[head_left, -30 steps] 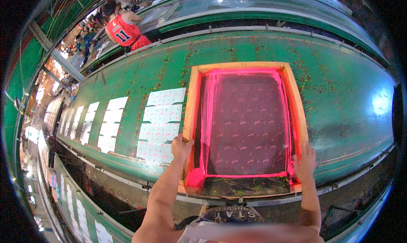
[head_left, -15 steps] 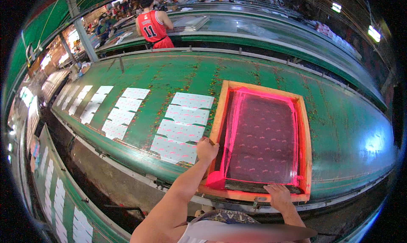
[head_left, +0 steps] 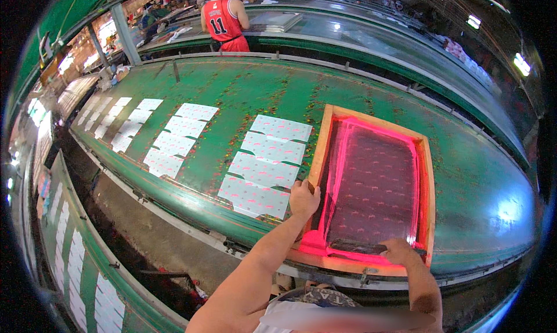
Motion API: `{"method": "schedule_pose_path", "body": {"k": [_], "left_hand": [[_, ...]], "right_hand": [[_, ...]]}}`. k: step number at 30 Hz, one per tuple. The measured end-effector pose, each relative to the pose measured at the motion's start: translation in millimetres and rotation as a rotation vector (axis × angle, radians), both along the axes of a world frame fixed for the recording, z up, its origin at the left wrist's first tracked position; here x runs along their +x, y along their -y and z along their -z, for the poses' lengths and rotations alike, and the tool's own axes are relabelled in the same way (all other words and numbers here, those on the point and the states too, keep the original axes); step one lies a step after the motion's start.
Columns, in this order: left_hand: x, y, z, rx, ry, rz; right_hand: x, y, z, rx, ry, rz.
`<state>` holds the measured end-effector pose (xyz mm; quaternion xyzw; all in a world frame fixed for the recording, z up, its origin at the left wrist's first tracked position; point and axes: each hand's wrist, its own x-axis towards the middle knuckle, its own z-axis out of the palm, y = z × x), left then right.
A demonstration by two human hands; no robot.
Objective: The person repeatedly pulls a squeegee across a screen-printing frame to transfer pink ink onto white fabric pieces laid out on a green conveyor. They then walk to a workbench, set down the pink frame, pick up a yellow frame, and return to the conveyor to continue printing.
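My left hand [head_left: 304,199] grips the left side of a wooden screen frame [head_left: 321,137] lying on the long green printing table [head_left: 243,83]. The screen's mesh [head_left: 374,182] is dark, with a printed pattern and bright pink ink along its borders and lower corner. At the bottom end inside the frame, my right hand [head_left: 400,252] is closed on a dark squeegee bar [head_left: 362,249]. Left of the frame, white cut pieces with small pink prints [head_left: 264,164] lie in rows down the table.
A co-worker in a red jersey [head_left: 223,25] stands at a parallel table [head_left: 331,25] beyond mine, near a flat stack [head_left: 275,20]. A metal rail [head_left: 145,200] runs along my table's near edge. Another green table with white pieces [head_left: 75,252] is at lower left.
The view has swung left, shifting the scene rightward. My right hand has moved from the frame's right side to its bottom end and closed on the squeegee. My left hand stays on the frame.
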<state>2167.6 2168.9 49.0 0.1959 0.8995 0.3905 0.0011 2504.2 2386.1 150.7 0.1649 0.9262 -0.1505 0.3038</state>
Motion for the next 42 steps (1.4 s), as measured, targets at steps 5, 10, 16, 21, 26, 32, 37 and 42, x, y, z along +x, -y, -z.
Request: {"method": "schedule_pose_path", "body": {"k": [5, 10, 16, 21, 26, 32, 37, 42], "left_hand": [[-4.3, -4.3, 15.6, 0.041, -0.126, -0.042], [-11.4, -0.4, 21.6, 0.185, -0.147, 0.039], [-11.5, -1.7, 19.0, -0.051, -0.051, -0.019], [-9.2, -5.6, 12.9, -0.105, -0.029, -0.042], [-5.1, -10.4, 5.5, -0.073, -0.059, -0.053], [-7.6, -6.1, 15.0, -0.082, -0.069, -0.033], [-6.6, -3.1, 20.3, 0.030, -0.086, -0.009], [-8.4, -3.9, 9.2, -0.075, -0.130, 0.011]], "right_hand": [[-57.9, -69.9, -4.5, 0.008, -0.180, 0.028], [-138.3, -155.1, -0.9, 0.169, -0.512, 0.014], [-239.2, -267.1, 24.1, 0.298, -0.649, 0.027], [-302.9, -326.0, 44.1, 0.302, -0.653, 0.060], [-338.0, -340.9, 48.7, 0.366, -0.673, -0.017], [-305.8, -304.1, 38.1, 0.328, -0.595, -0.107], [-240.2, -230.5, 12.6, 0.352, -0.581, -0.182], [-153.3, -140.1, 1.0, 0.270, -0.460, -0.095]]}}
